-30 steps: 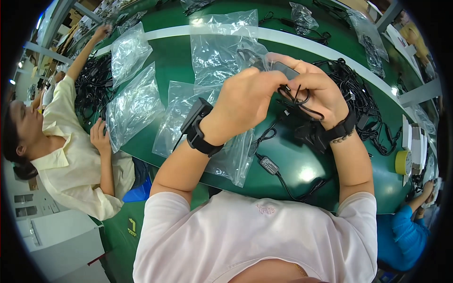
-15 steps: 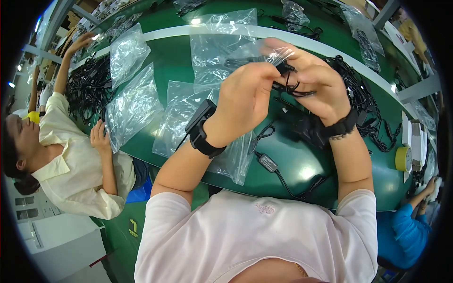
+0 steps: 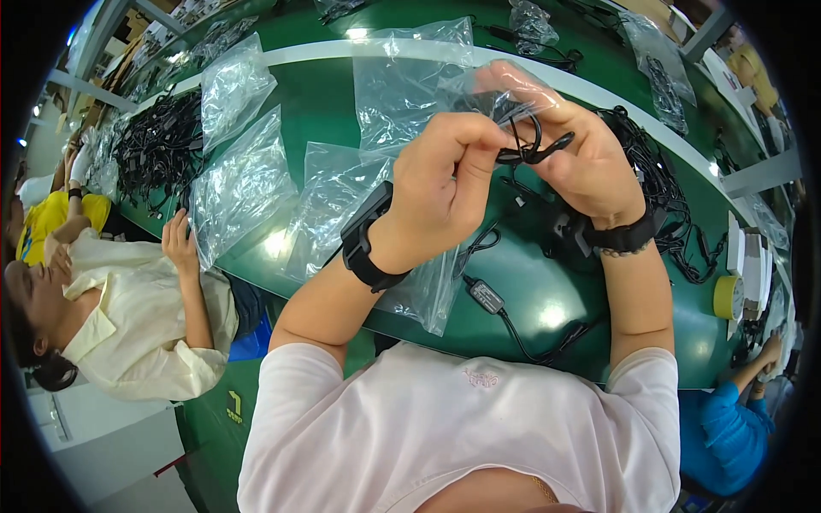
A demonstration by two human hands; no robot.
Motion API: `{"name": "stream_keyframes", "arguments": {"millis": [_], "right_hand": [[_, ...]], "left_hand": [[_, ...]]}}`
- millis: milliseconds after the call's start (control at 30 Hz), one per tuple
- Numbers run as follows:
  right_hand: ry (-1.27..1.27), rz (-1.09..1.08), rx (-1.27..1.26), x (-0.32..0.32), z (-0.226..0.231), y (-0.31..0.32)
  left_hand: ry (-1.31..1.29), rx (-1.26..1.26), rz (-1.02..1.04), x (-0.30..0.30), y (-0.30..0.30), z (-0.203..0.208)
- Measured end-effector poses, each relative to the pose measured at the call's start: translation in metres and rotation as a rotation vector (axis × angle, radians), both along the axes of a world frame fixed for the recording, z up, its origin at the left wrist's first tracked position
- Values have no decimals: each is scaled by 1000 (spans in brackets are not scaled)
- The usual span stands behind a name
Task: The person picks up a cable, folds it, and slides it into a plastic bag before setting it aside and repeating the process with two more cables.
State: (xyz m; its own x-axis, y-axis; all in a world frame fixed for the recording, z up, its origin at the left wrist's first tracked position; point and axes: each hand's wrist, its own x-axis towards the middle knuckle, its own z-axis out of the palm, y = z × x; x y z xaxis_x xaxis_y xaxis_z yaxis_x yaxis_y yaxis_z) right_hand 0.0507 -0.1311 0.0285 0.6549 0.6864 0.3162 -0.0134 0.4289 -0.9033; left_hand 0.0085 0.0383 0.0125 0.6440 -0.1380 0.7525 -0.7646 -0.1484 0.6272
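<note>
Looped cable [image 3: 534,156] held above the bench [image 3: 318,94].
Left hand [image 3: 449,184] raised, thumb and forefinger pinching the cable; right hand [image 3: 594,171] opposite, fingers bent and seen through a bag [image 3: 494,101], its grip on the cable impossible to tell. Flat bags [image 3: 242,190] lie leftward, an adapter [image 3: 487,297] nearer the body, a pile [image 3: 637,150] rightward. The cable runs crosswise, thick end pointing right.

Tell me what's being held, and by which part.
The left hand pinches a black cable by its looped part; the right hand's fingers show through a clear bag, its grip unclear.
</note>
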Motion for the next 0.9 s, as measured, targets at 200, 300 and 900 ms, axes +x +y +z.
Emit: {"name": "stream_keyframes", "arguments": {"millis": [200, 300, 900], "right_hand": [[-14, -59, -1, 2, -7, 1], [-744, -578, -411, 1, -7, 8], [-1090, -730, -576, -18, 32, 18]], "left_hand": [[21, 11, 39, 0, -1, -1], [-22, 37, 75, -1, 0, -3], [35, -115, 219, 2, 7, 3]]}}
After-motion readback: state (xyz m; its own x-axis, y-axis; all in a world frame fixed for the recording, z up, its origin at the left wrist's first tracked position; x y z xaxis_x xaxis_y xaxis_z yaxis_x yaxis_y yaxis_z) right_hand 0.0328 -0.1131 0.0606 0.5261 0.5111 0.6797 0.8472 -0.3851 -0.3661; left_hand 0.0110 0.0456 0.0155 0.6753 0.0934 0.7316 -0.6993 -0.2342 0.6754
